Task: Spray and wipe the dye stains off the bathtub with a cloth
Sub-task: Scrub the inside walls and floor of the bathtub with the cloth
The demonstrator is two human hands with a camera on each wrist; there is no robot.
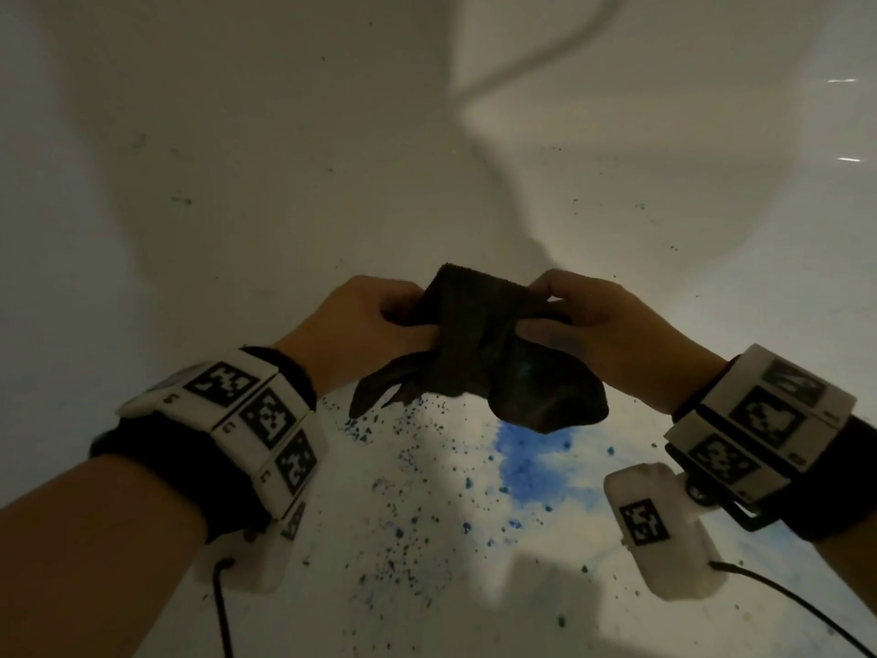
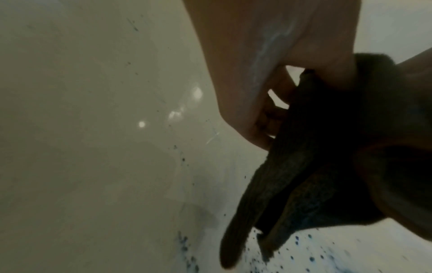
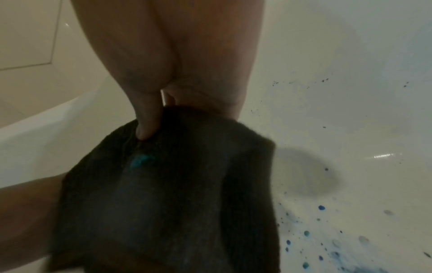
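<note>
Hands were both up over the bathtub (image 1: 199,135), sharing one dark cloth (image 1: 479,353) between them. Left hand (image 1: 351,325) had its grip closed on the cloth's left side, fingers curled around a bunched bit of fabric, and the right hand (image 1: 602,325) was pinching the other side with thumb and fingers, so the cloth was stretched a little across the gap and the rest hung down in loose folds. It wasn't touching the tub at all, just held in the air above the mess.

Right wrist view showed a small teal smear on the cloth (image 3: 163,184), just under the thumb (image 3: 147,118) pressing into the fabric. From the left wrist view the cloth (image 2: 315,166) drooped down past the curled fingers (image 2: 268,114).

Below it, the white tub floor had a big blue dye stain (image 1: 527,458) sitting right under the hanging edge, with loads of tiny blue and dark specks (image 1: 403,529) scattered around. Both wrists wore bands with black-and-white square markers (image 1: 265,415).
</note>
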